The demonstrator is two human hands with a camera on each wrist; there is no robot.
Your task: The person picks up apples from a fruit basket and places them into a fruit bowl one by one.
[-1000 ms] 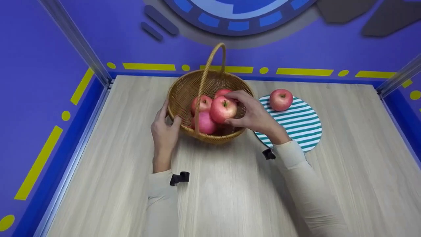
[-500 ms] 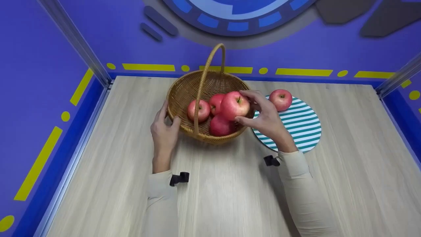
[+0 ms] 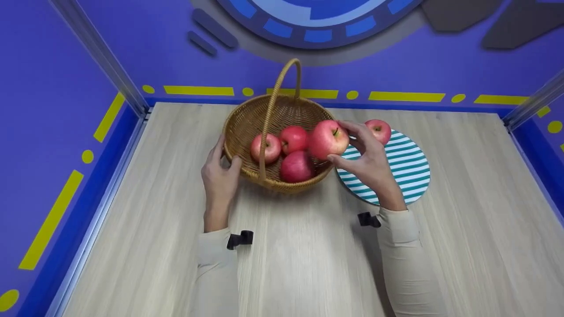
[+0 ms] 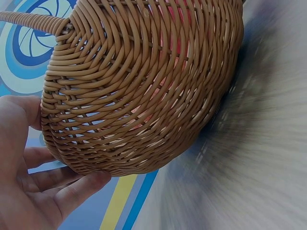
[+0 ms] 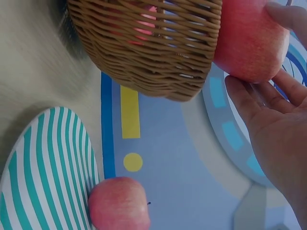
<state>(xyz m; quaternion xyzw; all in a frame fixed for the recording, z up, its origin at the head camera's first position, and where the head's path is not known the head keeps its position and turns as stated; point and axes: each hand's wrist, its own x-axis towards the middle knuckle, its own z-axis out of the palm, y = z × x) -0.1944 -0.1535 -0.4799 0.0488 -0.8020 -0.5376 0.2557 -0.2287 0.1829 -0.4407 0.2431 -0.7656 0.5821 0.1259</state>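
Note:
A brown wicker basket (image 3: 244,127) with an arched handle stands on the table and holds several red apples, among them a darker one (image 3: 297,167). My left hand (image 3: 220,176) grips the basket's left rim, its fingers against the outer wall in the left wrist view. Over the basket's right rim my right hand (image 3: 368,158) pinches a pink-red apple (image 3: 328,140) between thumb and fingers. The right wrist view has this held apple (image 5: 252,43) above the rim. One more apple (image 3: 380,131) sits on a round green-and-white striped mat (image 3: 405,171), partly hidden by my right hand.
The mat lies directly right of the basket on a light wood-grain table (image 3: 304,255). Blue panels with yellow marks, such as the back wall (image 3: 176,66), enclose the table on the sides in view.
My right hand has lifted its apple from among the others and carried it right to the basket's rim. The apples left inside have shifted. My left hand has stayed on the rim.

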